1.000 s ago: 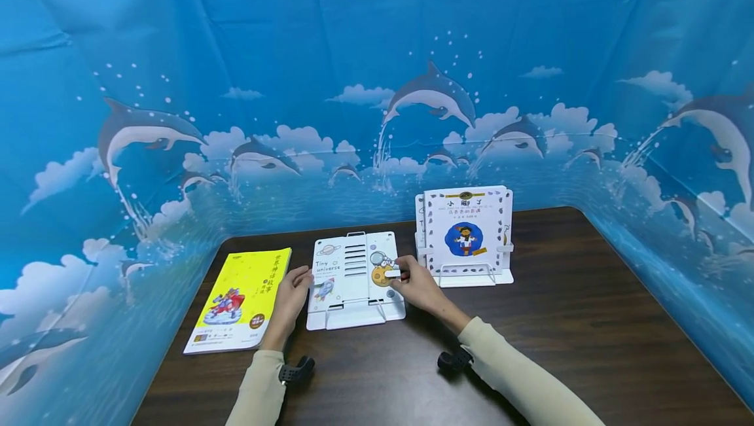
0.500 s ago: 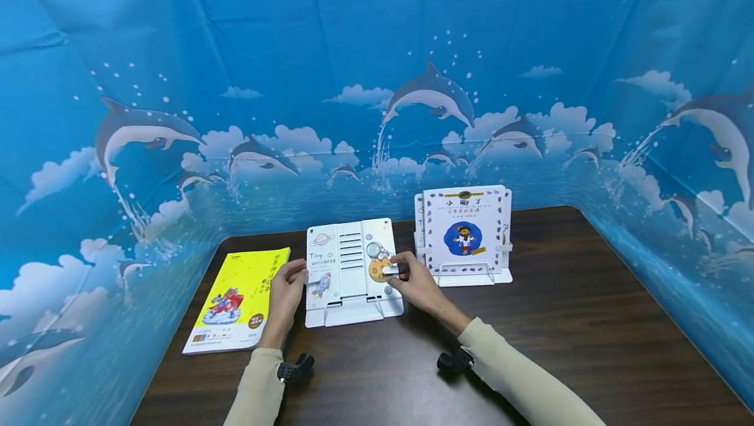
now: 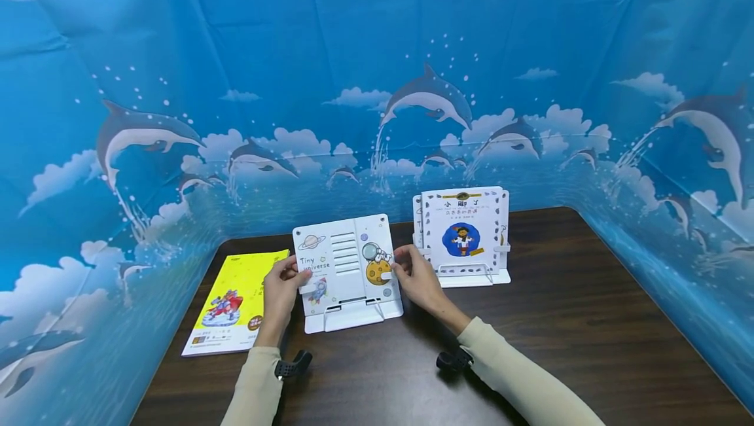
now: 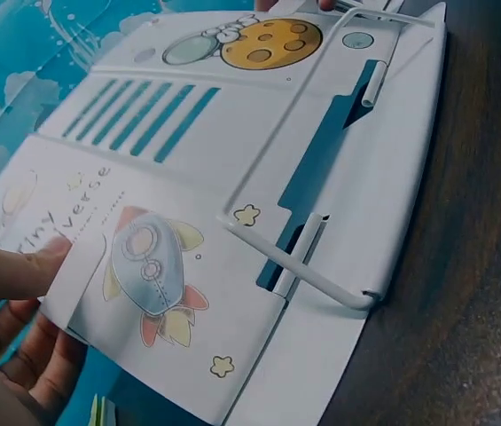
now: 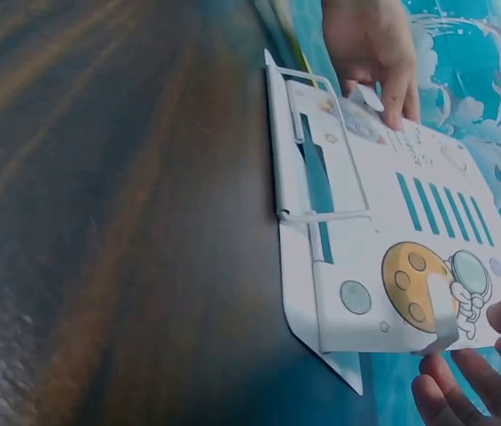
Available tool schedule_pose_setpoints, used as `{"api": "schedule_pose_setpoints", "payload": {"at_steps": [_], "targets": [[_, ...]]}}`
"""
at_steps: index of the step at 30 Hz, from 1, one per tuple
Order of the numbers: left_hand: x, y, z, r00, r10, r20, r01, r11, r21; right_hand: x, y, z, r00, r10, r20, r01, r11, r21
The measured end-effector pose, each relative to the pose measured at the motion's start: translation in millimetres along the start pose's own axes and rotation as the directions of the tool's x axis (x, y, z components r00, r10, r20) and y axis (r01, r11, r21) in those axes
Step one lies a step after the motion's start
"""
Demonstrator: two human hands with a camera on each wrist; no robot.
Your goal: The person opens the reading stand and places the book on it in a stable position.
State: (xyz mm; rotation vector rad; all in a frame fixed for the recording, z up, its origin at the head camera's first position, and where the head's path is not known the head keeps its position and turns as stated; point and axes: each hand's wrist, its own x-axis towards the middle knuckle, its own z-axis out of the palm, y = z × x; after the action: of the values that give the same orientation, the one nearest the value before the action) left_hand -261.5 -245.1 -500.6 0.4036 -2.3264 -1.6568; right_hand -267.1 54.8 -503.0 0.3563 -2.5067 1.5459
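A white book stand (image 3: 347,269) printed with "Tiny universe", a rocket, a planet and an astronaut is tilted up on its base. My left hand (image 3: 281,285) grips its left edge, thumb on the printed face and fingers behind, as the left wrist view shows. At the opposite edge, my right hand (image 3: 417,277) holds the panel beside the astronaut, the thumb in front and the other fingers behind, near the side clip (image 5: 442,311). A wire page holder (image 4: 299,257) crosses the lower front of the stand.
A yellow book (image 3: 235,301) lies flat on the dark wooden table (image 3: 530,321), left of the stand. On the right, a second white stand (image 3: 503,277) bears an upright picture book (image 3: 432,243). A blue dolphin-print curtain (image 3: 353,40) surrounds the table's back and sides.
The stand's panel has risen from lying nearly flat to a steeper tilt and shifted slightly left at the top. The left hand moved left with it, its thumb now on the front face.
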Motion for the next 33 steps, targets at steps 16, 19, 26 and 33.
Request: {"api": "schedule_pose_setpoints", "payload": {"at_steps": [16, 19, 26, 33], "targets": [[-7.1, 1.8, -11.8, 0.996, 0.088, -0.008, -0.088, 0.995, -0.046, 14.8, -8, -6, 0.999, -0.046, 0.008, 0.046, 0.999, -0.024], [-8.4, 5.2, -14.1, 0.995, 0.094, 0.019, -0.094, 0.995, -0.043, 14.1, -8, -7, 0.999, -0.050, -0.006, 0.050, 0.999, -0.020], [-8.2, 10.6, -14.2, 0.995, 0.096, 0.019, -0.096, 0.995, -0.009, 11.5, -8, -7, 0.998, -0.052, -0.023, 0.051, 0.998, -0.022], [-9.1, 13.2, -12.1, 0.995, 0.095, -0.034, -0.095, 0.995, 0.011, 9.1, -9, -6, 0.997, -0.061, -0.038, 0.060, 0.998, -0.025]]}}
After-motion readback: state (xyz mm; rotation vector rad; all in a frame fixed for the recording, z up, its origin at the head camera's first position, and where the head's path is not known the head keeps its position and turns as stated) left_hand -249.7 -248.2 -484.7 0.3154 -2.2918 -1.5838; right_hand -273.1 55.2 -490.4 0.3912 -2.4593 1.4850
